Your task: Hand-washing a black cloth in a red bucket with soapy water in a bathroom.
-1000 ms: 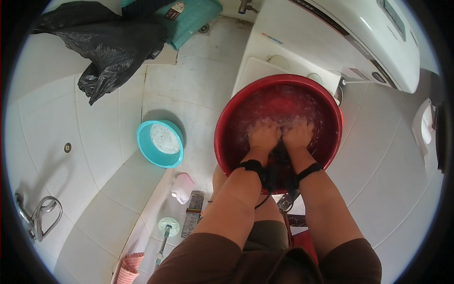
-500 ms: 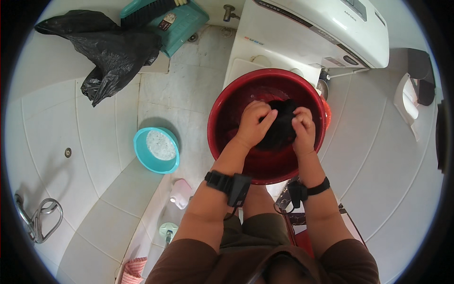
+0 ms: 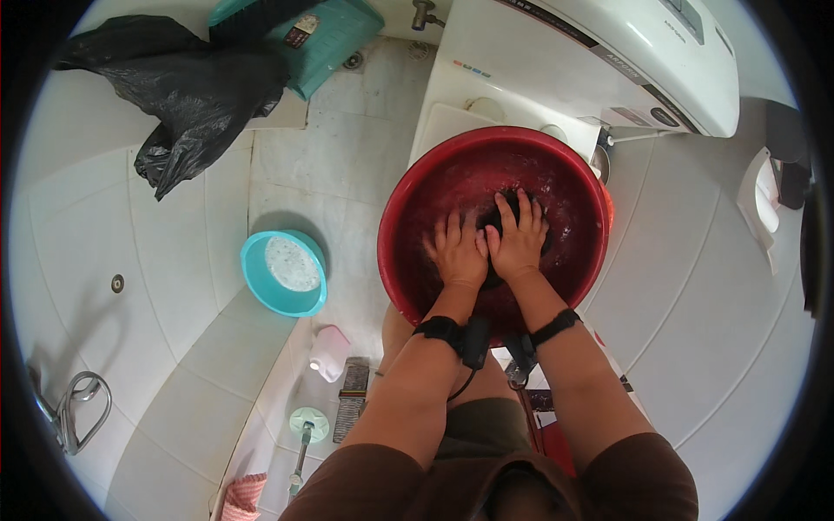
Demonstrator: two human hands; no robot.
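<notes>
Both my hands are down inside a large red basin (image 3: 402,204) of water. A black cloth item (image 3: 501,227) lies in it, mostly covered by my hands, so its kind cannot be made out. With fingers spread, my left hand (image 3: 458,252) presses flat at the cloth's left side. My right hand (image 3: 519,236) lies flat over the cloth, fingers stretched away from me. The two thumbs are close together. Black straps with small boxes are on both wrists.
Behind the basin stands a white washing machine (image 3: 591,65). On the floor to the left is a turquoise basin (image 3: 252,265) with foamy water. Nearby are a pink bottle (image 3: 330,352), a black plastic bag (image 3: 195,91), a teal dustpan (image 3: 326,43) and a wall tap (image 3: 78,408).
My hands have let go of the bunched black cloth, which has dropped lower into the basin. They have come closer together and now lie flat with fingers spread.
</notes>
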